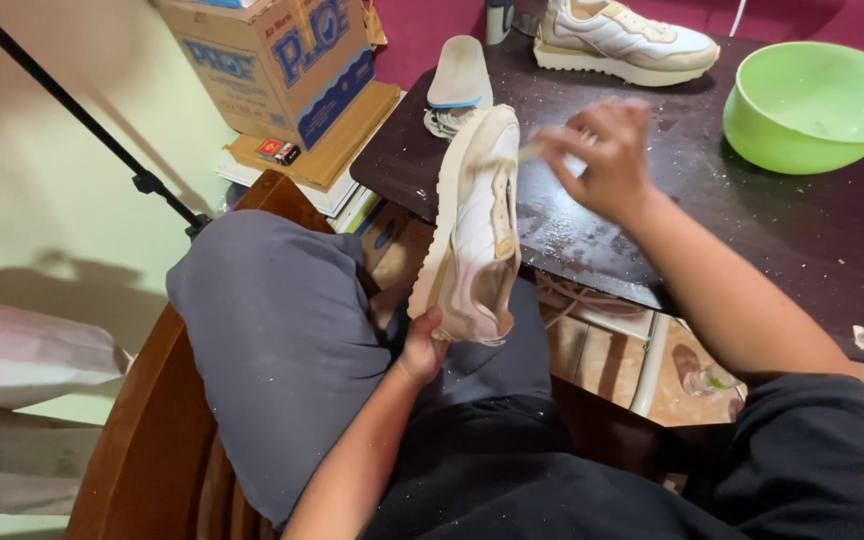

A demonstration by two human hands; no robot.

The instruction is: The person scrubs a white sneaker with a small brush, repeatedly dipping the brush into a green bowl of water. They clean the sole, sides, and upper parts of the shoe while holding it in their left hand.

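My left hand [420,345] grips the heel end of a white and beige sneaker [477,225], held upright above my lap with its sole facing left. My right hand [600,160] is blurred with motion and pinches a thin pale brush handle [517,155] against the upper part of the sneaker. The brush head is hard to make out. The matching second sneaker [622,40] stands on the dark table [812,240] at the back.
A green plastic bowl [817,100] sits on the table's right. A removed insole [459,72] and laces lie at the table's left corner. A cardboard box [277,60] rests on stacked books, with a small red box [277,151] beside it. A black tripod leg [82,120] crosses the left.
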